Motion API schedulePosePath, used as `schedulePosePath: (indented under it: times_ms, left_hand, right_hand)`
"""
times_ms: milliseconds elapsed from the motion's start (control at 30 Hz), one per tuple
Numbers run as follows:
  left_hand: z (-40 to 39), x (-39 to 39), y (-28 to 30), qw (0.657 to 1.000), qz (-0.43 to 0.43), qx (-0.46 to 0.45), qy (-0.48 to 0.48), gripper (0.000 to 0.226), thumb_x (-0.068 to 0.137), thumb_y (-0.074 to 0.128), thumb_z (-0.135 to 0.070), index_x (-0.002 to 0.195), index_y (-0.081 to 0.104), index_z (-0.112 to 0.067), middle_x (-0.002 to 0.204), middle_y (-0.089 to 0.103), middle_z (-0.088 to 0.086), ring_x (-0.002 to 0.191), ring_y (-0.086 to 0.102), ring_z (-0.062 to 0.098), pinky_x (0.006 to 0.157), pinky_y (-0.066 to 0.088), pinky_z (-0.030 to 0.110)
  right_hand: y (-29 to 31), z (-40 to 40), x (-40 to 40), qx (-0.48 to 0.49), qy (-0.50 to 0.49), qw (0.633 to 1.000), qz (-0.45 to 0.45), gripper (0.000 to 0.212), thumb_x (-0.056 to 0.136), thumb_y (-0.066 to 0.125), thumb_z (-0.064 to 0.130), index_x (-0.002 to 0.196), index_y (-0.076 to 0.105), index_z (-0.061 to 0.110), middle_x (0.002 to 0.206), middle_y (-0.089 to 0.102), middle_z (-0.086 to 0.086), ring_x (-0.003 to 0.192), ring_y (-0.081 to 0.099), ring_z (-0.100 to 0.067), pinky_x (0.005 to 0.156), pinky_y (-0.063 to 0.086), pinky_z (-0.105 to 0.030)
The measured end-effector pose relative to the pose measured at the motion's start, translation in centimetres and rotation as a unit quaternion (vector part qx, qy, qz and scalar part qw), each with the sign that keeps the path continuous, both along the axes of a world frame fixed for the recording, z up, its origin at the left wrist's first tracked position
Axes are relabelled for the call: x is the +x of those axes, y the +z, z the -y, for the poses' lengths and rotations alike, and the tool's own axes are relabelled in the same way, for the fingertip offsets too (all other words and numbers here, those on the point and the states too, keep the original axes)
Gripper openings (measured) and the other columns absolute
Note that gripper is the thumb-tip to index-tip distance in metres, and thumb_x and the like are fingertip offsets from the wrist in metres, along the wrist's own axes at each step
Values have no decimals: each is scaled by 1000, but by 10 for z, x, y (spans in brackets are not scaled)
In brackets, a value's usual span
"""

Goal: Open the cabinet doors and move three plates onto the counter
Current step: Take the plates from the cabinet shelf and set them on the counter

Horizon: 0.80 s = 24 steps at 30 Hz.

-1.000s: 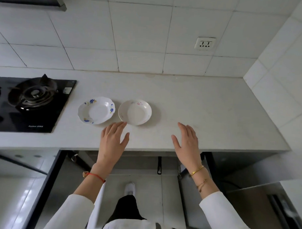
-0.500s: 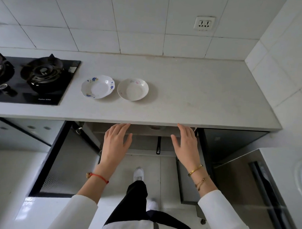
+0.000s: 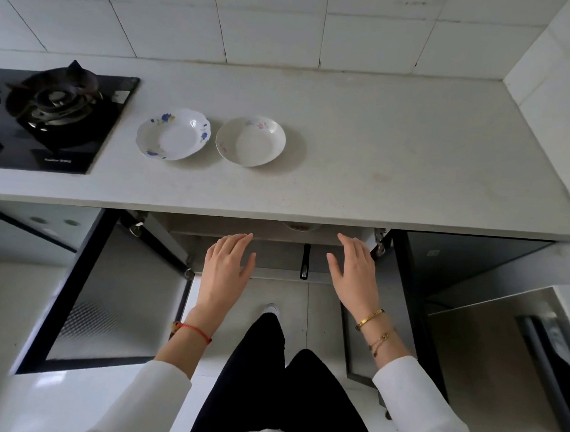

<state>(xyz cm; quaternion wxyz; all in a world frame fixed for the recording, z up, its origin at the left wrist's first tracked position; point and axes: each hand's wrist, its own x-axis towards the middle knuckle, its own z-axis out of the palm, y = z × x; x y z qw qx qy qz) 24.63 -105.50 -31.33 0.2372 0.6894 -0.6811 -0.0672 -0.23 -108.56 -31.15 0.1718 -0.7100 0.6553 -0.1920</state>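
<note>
head view: two plates already on the bench near its left front, blue-flowered plate (image 3: 173, 134) just beside pink-flowered plate (image 3: 250, 141), clear of the hob (image 3: 59, 117). both cabinet doors (image 3: 113, 294) swung open below. left hand (image 3: 225, 272) and right hand (image 3: 354, 273) spread, empty, reaching inward, likely for the third plate (image 3: 301, 227) barely showing under the front edge.

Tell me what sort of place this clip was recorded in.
Most likely a home kitchen: a gas hob set into a pale counter, white wall tiles, two plates out.
</note>
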Motion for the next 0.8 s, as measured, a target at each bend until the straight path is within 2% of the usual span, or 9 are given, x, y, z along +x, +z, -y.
schedulePosePath:
  times_ms: [267,433,600,800]
  left_hand:
    - [61,1,-107,1000,17,5,-15,36,92,62,-19,126,62,-9,123,65,5,116,58,25,98,44,40]
    - [102,6,-185,999,41,1,-24,31,90,63,-20,120,63,-9,120,66,8,110,59,30,93,46,42]
    - [142,12,-263,998,60,-16,-33,34,90,60,-22,122,62,-13,120,65,5,106,59,31,86,46,41]
    - [173,16,-337,994,72,-68,-48,34,87,60,-19,121,61,-13,117,65,5,103,59,31,83,47,41]
  right_hand:
    - [-110,57,1,1,-10,1000,13,42,98,49,30,133,49,7,136,53,-10,133,41,-27,110,37,-42]
    - [-189,93,4,-5,-18,1000,6,39,97,51,28,129,52,5,127,56,-13,122,49,-29,100,43,-44]
    - [-264,127,8,-44,-18,999,-5,38,95,54,24,125,55,1,121,59,-17,116,54,-33,93,47,-46]
    - [-342,158,8,-82,-24,996,18,41,96,52,27,129,51,2,125,56,-18,119,51,-35,97,45,-49]
